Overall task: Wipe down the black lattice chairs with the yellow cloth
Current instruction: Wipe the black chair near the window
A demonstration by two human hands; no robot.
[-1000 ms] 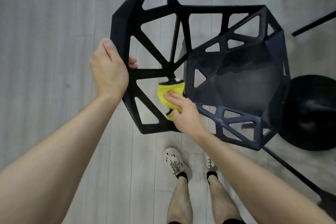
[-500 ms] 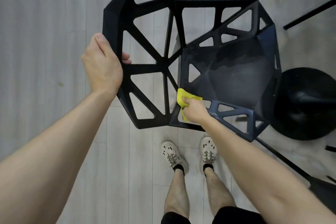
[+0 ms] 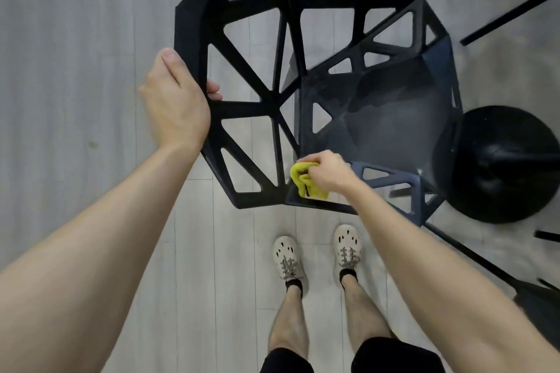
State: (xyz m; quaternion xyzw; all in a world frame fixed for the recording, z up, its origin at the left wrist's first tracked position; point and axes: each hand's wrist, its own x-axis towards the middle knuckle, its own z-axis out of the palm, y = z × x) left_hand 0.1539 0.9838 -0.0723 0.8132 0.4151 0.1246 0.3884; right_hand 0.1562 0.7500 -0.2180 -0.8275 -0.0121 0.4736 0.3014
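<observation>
A black lattice chair (image 3: 391, 118) stands below me, seen from above, its backrest struts (image 3: 242, 106) to the left and the solid seat to the right. My left hand (image 3: 174, 103) grips the backrest's outer left edge, fingers curled round the frame. My right hand (image 3: 328, 172) holds the bunched yellow cloth (image 3: 303, 183) against the chair's near edge, where the backrest meets the seat's front lattice. Part of the cloth is hidden under my fingers.
A round black pedestal base (image 3: 503, 163) sits on the floor just right of the chair. Thin black legs (image 3: 509, 15) of other furniture cross the right side. My feet in pale shoes (image 3: 288, 257) stand on light grey plank flooring (image 3: 75, 70) close below the chair.
My right hand has carried the cloth from the backrest's centre strut down and right to the near edge by the seat. My left hand keeps its grip on the backrest.
</observation>
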